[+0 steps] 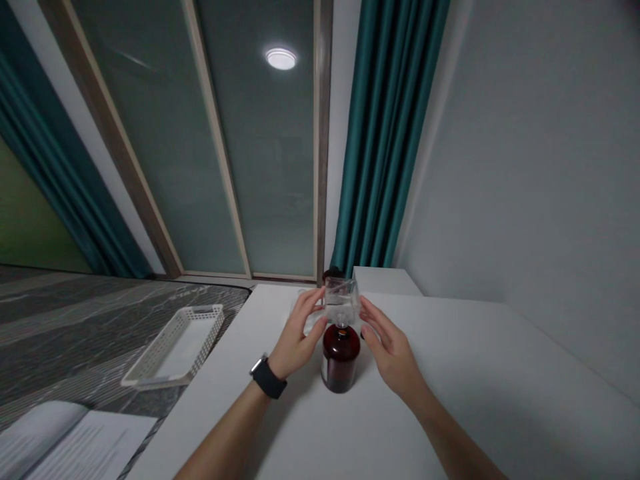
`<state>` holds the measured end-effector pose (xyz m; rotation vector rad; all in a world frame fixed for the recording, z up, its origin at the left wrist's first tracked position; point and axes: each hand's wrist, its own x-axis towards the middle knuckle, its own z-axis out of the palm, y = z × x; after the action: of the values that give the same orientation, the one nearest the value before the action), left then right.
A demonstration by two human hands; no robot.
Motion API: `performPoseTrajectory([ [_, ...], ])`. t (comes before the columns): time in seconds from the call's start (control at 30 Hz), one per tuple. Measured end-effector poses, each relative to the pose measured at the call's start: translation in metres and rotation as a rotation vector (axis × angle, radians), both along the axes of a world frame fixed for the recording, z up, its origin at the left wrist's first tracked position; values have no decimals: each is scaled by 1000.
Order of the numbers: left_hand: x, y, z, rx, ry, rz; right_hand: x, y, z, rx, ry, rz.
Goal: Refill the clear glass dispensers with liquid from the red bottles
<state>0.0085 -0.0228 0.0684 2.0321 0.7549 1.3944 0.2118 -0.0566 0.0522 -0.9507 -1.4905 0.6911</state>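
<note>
A dark brown glass bottle (341, 357) stands upright on the white table (475, 400). Directly above its neck sits a clear glass funnel or cup (341, 301). My left hand (299, 335), with a black watch on the wrist, grips the left side of this clear piece with curled fingers. My right hand (390, 347) is on the other side, fingers stretched toward the clear piece; whether they touch it I cannot tell. Another dark bottle top (332, 273) shows just behind the clear piece.
A white perforated plastic basket (175, 345) lies on a grey patterned bed at the left, with white paper (75, 443) nearer to me. A white box (385, 280) sits at the table's far edge. Teal curtains (385, 133) and a window stand behind.
</note>
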Motion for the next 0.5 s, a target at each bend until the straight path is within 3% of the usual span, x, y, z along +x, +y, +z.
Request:
performPoseTrajectory([
  [0.5,-1,-4,1,-10,-59,-9,-3,-7,10,-31,68,46],
])
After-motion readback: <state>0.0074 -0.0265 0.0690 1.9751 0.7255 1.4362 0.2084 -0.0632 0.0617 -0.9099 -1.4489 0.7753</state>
